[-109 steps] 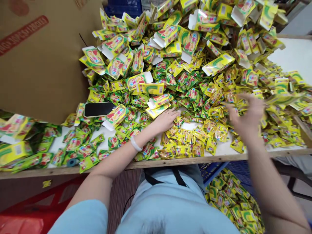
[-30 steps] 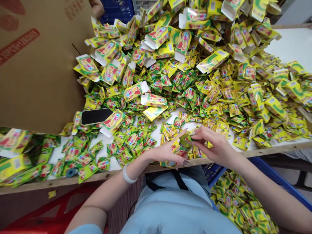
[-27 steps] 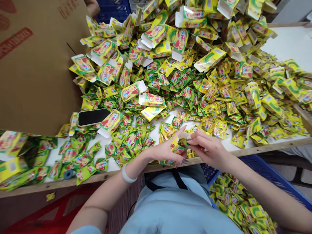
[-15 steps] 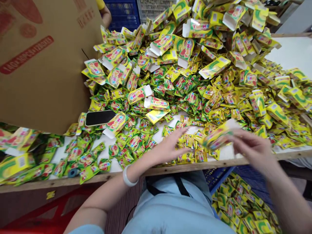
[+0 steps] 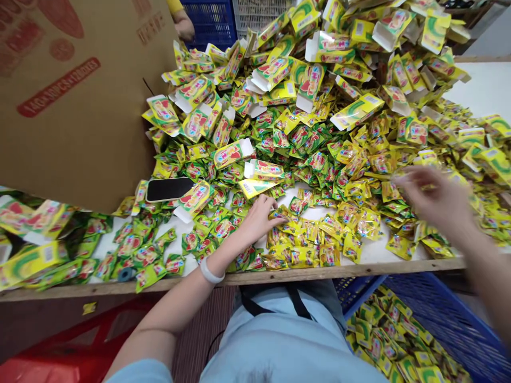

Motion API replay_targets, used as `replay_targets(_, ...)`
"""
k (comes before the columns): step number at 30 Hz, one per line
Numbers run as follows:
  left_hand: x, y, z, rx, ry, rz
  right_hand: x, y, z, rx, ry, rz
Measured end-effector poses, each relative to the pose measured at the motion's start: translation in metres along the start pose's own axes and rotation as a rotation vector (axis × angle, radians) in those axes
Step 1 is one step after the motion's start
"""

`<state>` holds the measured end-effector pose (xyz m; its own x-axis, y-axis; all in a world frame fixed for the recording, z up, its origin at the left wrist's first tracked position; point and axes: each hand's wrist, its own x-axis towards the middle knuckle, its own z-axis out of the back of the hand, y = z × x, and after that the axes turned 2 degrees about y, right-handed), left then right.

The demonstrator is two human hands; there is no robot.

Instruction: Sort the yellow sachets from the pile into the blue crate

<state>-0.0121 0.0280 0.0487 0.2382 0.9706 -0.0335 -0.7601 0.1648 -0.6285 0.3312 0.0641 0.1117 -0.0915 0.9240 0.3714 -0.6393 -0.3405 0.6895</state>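
Observation:
Small yellow and green foil candy packets [image 5: 303, 256] lie in a loose layer along the table's front edge. My left hand [image 5: 257, 221], with a white band on its wrist, rests among them, its fingers curled and thumb bent round a few packets. To the right, my right hand [image 5: 435, 205] is raised over the packets and smeared by motion. Its fingertips come close together, but whether anything is between them does not show. Just beyond my left hand lie small printed candy boxes [image 5: 265, 170] with open flaps.
A large cardboard carton [image 5: 80, 133] stands on the left. A black phone [image 5: 170, 189] lies beside it. Behind rises a heap of open candy boxes [image 5: 355, 111]. Below right, a blue crate [image 5: 439, 308] holds many boxes. A co-worker's arm [image 5: 183, 24] shows behind the carton.
My right hand has moved up and away from the edge, and the candy box it held no longer shows in it. My left hand has shifted left and its fingers have curled onto packets.

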Motion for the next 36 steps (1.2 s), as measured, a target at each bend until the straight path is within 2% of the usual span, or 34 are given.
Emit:
replay_targets(2, -0.004, -0.002, 0.003, -0.142, -0.02, 0.011, -0.019, 0.021, -0.05, 0.113, 0.191, -0.029)
replay_targets(4, -0.009, -0.006, 0.007, -0.235, -0.017, 0.033, -0.038, 0.042, -0.098, 0.298, 0.315, -0.07)
replay_targets(6, -0.013, -0.01, 0.01, -0.32, 0.01, 0.037, -0.049, 0.056, -0.131, 0.455, 0.346, -0.12)
replay_targets(8, -0.015, -0.011, 0.012, -0.455, 0.066, 0.051, -0.051, 0.062, -0.146, 0.579, 0.318, -0.197)
replay_targets(11, -0.015, -0.012, 0.008, -0.719, 0.101, 0.101, -0.049, 0.061, -0.148, 0.723, 0.235, -0.341)
replay_targets(13, -0.014, -0.017, 0.001, -0.855, 0.055, 0.128, -0.05, 0.062, -0.149, 0.76, 0.131, -0.389)
replay_targets(15, -0.013, -0.024, -0.006, -0.926, -0.017, 0.132, -0.056, 0.067, -0.152, 0.731, 0.019, -0.372)
replay_targets(18, -0.015, -0.035, -0.016, -0.931, -0.103, 0.131, -0.064, 0.073, -0.157, 0.594, -0.04, -0.275)
replay_targets(22, -0.022, -0.041, -0.026, -0.831, -0.142, 0.201, -0.069, 0.073, -0.156, 0.433, -0.058, -0.131)
replay_targets(24, -0.024, -0.042, -0.031, -0.836, -0.169, 0.19, -0.071, 0.071, -0.156, 0.474, -0.089, -0.165)
replay_targets(27, -0.025, -0.048, -0.036, -0.86, -0.237, 0.091, -0.077, 0.072, -0.159, 0.742, -0.087, -0.357)
replay_targets(29, -0.024, -0.054, -0.036, -0.759, -0.254, 0.008, -0.08, 0.075, -0.163, 0.98, 0.042, -0.477)
replay_targets(31, -0.019, -0.058, -0.031, -0.546, -0.241, -0.103, -0.08, 0.078, -0.164, 1.167, 0.148, -0.538)
replay_targets(33, -0.009, -0.057, -0.017, -0.286, -0.274, -0.22, -0.074, 0.079, -0.161, 1.265, 0.117, -0.55)
replay_targets(34, -0.003, -0.055, -0.007, -0.167, -0.326, -0.247, -0.069, 0.078, -0.157, 1.276, 0.078, -0.544)
replay_targets(36, 0.013, -0.044, 0.017, 0.012, -0.485, -0.197, -0.06, 0.072, -0.149, 1.249, 0.014, -0.526)
